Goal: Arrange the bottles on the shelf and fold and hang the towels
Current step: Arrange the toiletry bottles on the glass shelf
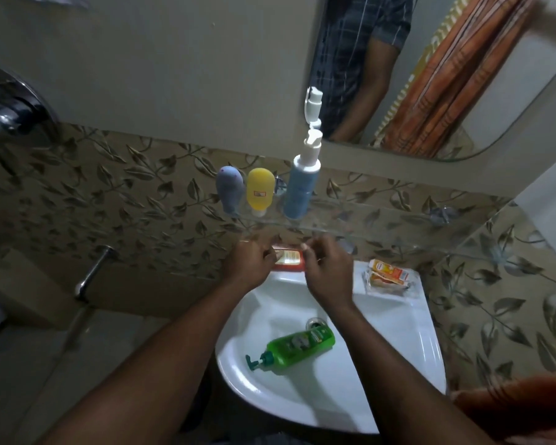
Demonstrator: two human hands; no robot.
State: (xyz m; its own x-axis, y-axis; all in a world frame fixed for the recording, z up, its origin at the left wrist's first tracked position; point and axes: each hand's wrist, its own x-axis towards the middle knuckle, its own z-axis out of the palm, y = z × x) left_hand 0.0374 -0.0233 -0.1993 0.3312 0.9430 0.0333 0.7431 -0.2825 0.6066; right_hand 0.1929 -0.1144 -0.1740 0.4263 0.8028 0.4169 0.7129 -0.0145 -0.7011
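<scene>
Three bottles (260, 192) stand close on the shelf (373, 217); mid frame, left hand (250, 262) and right hand (327, 269) curl fingers (266, 255) round an orange bottle (288, 261), likely to lift it there.

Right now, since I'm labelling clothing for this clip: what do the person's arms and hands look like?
The left hand and right hand are bare, with no gloves, watch or sleeves as far as the elbows. The mirror shows a dark checked short-sleeved shirt.

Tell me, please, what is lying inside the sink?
A green bottle lies on its side in the sink, base by the drain. Both forearms cover parts of it, hiding whatever is beneath.
</scene>
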